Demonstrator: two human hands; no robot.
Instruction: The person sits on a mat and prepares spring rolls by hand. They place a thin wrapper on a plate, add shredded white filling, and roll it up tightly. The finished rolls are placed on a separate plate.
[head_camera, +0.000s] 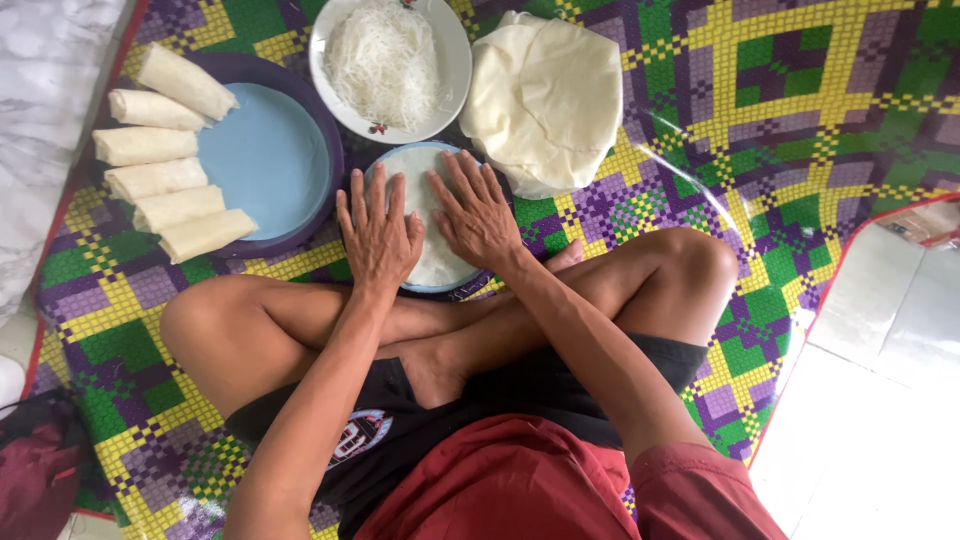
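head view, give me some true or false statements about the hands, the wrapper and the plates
1. Both hands, left hand and right hand, lie flat on the round wrapper. True.
2. The bowl of white noodles sits beside the person's knee. False: it is above the wrapper, farther from the person.
3. Six finished rolls lie along the left rim of the purple tray. True.
4. The stack of wrappers lies left of the noodles. False: it lies right of them.
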